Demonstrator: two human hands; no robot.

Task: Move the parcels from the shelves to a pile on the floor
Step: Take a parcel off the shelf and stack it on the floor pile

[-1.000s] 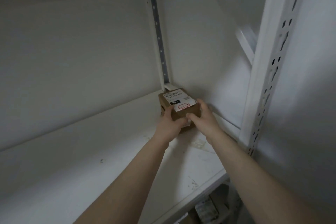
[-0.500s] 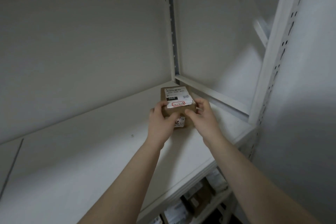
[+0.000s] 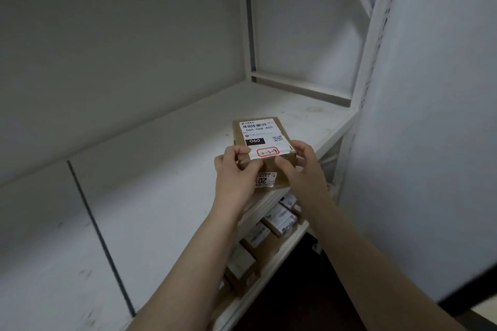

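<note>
Pulled out of the back corner where it sat a second ago, the parcel point(image 3: 262, 140) is now at the front edge of the shelf point(image 3: 161, 169), its near side hanging over the lip. It is a small brown cardboard box with a white label point(image 3: 259, 133) on top, printed with a barcode and a handwritten mark ringed in red. Both hands hold it: the left hand point(image 3: 236, 174) curls round its near left corner with the thumb on top, and the right hand point(image 3: 304, 169) grips its near right corner the same way. Whether the far end of the box rests on the shelf or is already lifted clear, I cannot tell. Nothing else shows on this shelf, only scuffs and a seam in the board. Below it, a lower shelf point(image 3: 289, 246) carries more boxes point(image 3: 279, 219) in a row, and the dark floor point(image 3: 304, 290) shows beneath. I judge the pick-up as good as done; what remains for this parcel is carrying it down to the pile, and the lower boxes are still to be moved.
</note>
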